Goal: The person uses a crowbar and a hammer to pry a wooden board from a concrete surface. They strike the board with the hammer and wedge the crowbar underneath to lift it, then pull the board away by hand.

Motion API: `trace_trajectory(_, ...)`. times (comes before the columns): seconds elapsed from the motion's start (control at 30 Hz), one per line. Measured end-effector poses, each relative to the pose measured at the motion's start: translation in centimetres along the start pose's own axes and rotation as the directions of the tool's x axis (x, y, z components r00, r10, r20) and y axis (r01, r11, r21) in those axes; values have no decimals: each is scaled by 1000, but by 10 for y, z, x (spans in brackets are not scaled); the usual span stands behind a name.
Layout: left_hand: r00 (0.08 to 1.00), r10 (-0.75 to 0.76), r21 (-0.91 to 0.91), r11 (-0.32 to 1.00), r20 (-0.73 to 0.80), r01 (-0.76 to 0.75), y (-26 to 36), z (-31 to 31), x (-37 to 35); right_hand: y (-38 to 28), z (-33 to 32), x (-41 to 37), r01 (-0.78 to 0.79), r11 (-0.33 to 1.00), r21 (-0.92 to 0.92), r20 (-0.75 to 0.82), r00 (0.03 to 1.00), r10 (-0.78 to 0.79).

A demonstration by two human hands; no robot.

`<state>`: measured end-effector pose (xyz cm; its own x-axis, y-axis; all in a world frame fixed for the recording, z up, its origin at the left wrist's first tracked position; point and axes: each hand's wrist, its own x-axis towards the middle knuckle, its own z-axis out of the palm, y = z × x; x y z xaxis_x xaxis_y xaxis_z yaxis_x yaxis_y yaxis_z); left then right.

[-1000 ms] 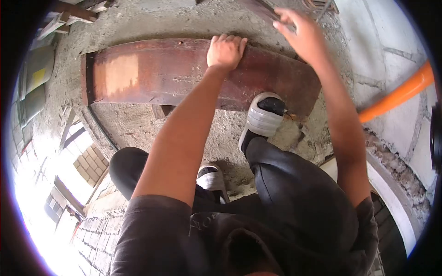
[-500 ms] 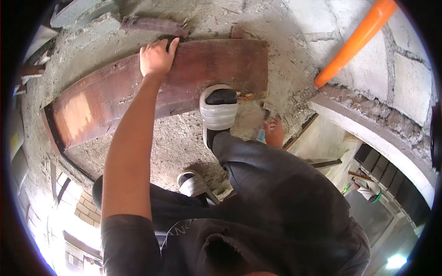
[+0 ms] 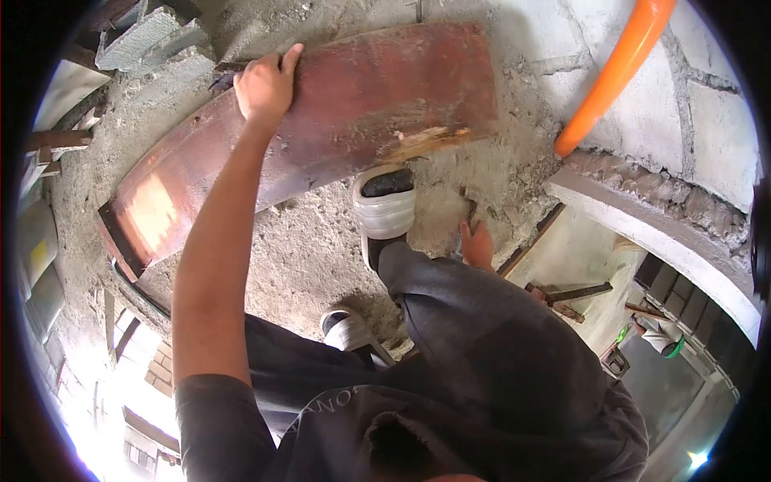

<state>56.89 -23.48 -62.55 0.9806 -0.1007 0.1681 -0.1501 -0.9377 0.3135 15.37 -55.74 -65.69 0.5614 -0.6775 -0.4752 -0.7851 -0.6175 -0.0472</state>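
Note:
My left hand (image 3: 265, 87) is closed over the far edge of a long reddish-brown wooden board (image 3: 345, 112), its thumb pointing up along the rim. The board is worn, with a pale bare patch at its left end and splintered wood on its near edge at the right. My right hand (image 3: 477, 245), partly hidden behind my knee, is low by the floor to the right of my foot. Its fingers are closed around a dark tool (image 3: 470, 207) whose kind I cannot make out. My white-strapped sandal (image 3: 384, 201) stands at the board's near edge.
The rough concrete floor (image 3: 313, 233) is dusty with rubble. Grey blocks (image 3: 152, 40) lie at the upper left. An orange pipe (image 3: 614, 76) leans by the white block wall at the right. Beyond a ledge (image 3: 658, 233), a lower area shows another person (image 3: 660, 337).
The board has shifted away from me and its right end has tilted, baring the splintered edge beside my foot. My left hand has moved with it; my right hand has dropped slightly.

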Motion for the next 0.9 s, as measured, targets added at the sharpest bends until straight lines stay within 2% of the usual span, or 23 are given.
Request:
trace_trajectory(0.07,1000,-8,-54,998,-13,7,20,0,5,-2,-2,1,-22,1000,-17,14,1000,22)
trace_trajectory(0.13,995,79,-88,993,-59,-84,40,2,13,-5,-8,5,-51,998,-39,32,998,52)
trace_trajectory(0.2,992,122,-82,989,-39,-125,47,0,15,-2,-18,8,-52,998,-40,199,978,59)
trace_trajectory(0.23,991,107,-28,994,-81,-110,49,0,17,3,-17,6,-65,997,-47,198,978,73)
trace_trajectory(0.27,987,95,26,995,-133,-92,52,-7,23,9,-13,10,5,999,-36,155,988,1)
trace_trajectory(0.3,991,133,-23,991,-22,-134,46,-19,18,16,-10,13,74,997,-31,110,991,-70)
trace_trajectory(0.43,972,234,-102,967,-22,-235,-2,-30,-7,24,-6,14,39,997,66,33,999,-41)
trace_trajectory(0.47,971,235,-119,964,-29,-237,-18,-34,-10,18,-14,13,-115,939,323,167,984,63)
trace_trajectory(0.5,971,237,-114,964,-31,-239,-35,-37,-13,8,-23,11,-284,796,535,320,940,120)
trace_trajectory(0.53,980,193,-132,971,-57,-199,-54,-41,-15,-3,-35,9,-278,794,540,324,940,109)
trace_trajectory(0.6,988,135,-112,983,-78,-143,-93,-48,-24,-19,-55,0,-295,868,399,332,929,163)
trace_trajectory(0.67,995,61,-64,996,-81,-66,-140,-57,-41,66,8,36,-264,917,300,381,914,139)
trace_trajectory(0.73,997,14,-46,999,-82,-18,-177,-72,-61,17,-31,11,-192,963,191,317,940,124)
trace_trajectory(0.8,980,-198,-79,977,-20,196,-200,-95,-76,30,-22,14,-101,990,99,228,971,76)
trace_trajectory(0.83,950,-309,-198,929,46,312,-221,-100,-80,31,-27,14,-54,998,33,221,974,45)
trace_trajectory(0.87,899,-435,-307,850,47,427,-228,-108,-82,29,-36,15,-4,999,-33,218,976,11)
trace_trajectory(0.9,830,-548,-469,709,102,526,-237,-110,-84,19,-56,17,22,995,-93,279,960,5)
